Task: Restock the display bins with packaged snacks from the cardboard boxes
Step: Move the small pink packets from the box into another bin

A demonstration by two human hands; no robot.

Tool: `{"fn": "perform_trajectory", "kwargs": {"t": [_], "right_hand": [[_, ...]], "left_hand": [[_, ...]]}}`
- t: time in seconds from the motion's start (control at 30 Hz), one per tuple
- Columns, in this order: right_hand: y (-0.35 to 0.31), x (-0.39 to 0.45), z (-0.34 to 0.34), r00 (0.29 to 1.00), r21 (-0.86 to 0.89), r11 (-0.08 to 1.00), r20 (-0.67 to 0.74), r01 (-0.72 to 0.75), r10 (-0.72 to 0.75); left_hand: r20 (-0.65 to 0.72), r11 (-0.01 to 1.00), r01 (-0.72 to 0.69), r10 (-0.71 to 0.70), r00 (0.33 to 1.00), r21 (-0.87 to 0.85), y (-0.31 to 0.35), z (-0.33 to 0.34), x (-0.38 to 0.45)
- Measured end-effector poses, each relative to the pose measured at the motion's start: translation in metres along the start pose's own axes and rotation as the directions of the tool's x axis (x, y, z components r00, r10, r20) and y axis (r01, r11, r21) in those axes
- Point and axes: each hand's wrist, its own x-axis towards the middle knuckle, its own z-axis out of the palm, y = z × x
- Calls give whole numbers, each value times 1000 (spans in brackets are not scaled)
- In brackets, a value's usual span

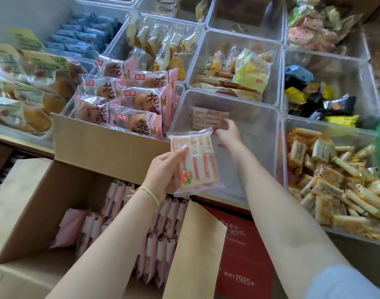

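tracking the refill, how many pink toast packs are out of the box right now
2: one pink toast pack in the left hand; another inside the clear bin, at the right hand. More remain in the cardboard box.

The packet (195,162) in the left hand (163,171) is pale pink with pink stripes, a white label band and a red strawberry print; a matching pink-striped packet (208,120) lies in the clear bin (260,147). The cardboard box (33,190) is plain brown, filled with pink-and-white packets (159,234). A thin yellow-green band (151,194) circles the left wrist. The neighbouring bread packs (137,100) are pink with red labels and dark lettering. Farther bins hold blue packets (81,37), black-and-yellow packets (318,100) and orange-trimmed packets (336,186). A red panel (243,255) carries pale lettering
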Motion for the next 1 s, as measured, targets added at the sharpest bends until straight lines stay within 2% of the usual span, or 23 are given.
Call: {"fn": "perform_trajectory", "kwargs": {"t": [0.07,0.13,0.17,0.23,0.27,0.3,0.4,0.47,0.53,0.6,0.7,0.77,0.87,1.0], "right_hand": [[-4,-32,-14,1000,133,991,-21,-6,8],[-1,-75,-30,981,297,954,193,-30,-29],[1,-95,-38,941,297,954,333,-39,-65],[3,-127,-49,841,153,987,528,39,-115],[4,-136,-52,806,93,991,577,97,-133],[6,-141,-54,799,78,990,584,121,-144],[5,-141,-60,866,233,971,473,57,-164],[1,-134,-67,934,381,924,318,33,-164],[0,-116,-73,976,422,903,151,79,-156],[3,-89,-73,985,280,949,53,141,-162],[6,-48,-53,982,-42,982,42,185,-183],[6,-25,-30,984,-175,969,55,174,-167],[10,1,-3,990,-188,972,16,141,-141],[11,9,7,988,-159,985,-125,71,-92]], "left_hand": [[8,1000,11,-11,1000,7,0,0,-1],[17,1000,8,-9,1000,19,0,0,-3],[23,1000,6,-6,1000,16,0,0,-4],[41,1000,0,-1,999,9,1,1,-8],[44,1000,-8,7,999,17,2,2,-10],[36,999,-20,18,999,33,3,4,-12],[-12,997,-34,35,999,74,7,8,-15],[-15,998,-5,6,1000,69,8,8,-13],[-7,997,9,-8,1000,78,9,6,-11],[-4,995,5,-4,1000,101,8,5,-9],[1,993,-10,9,1000,115,7,4,-6],[5,993,-23,22,1000,117,6,3,-4],[6,993,-23,22,1000,119,6,2,-2],[13,993,-23,21,1000,119,6,1,1]]}}
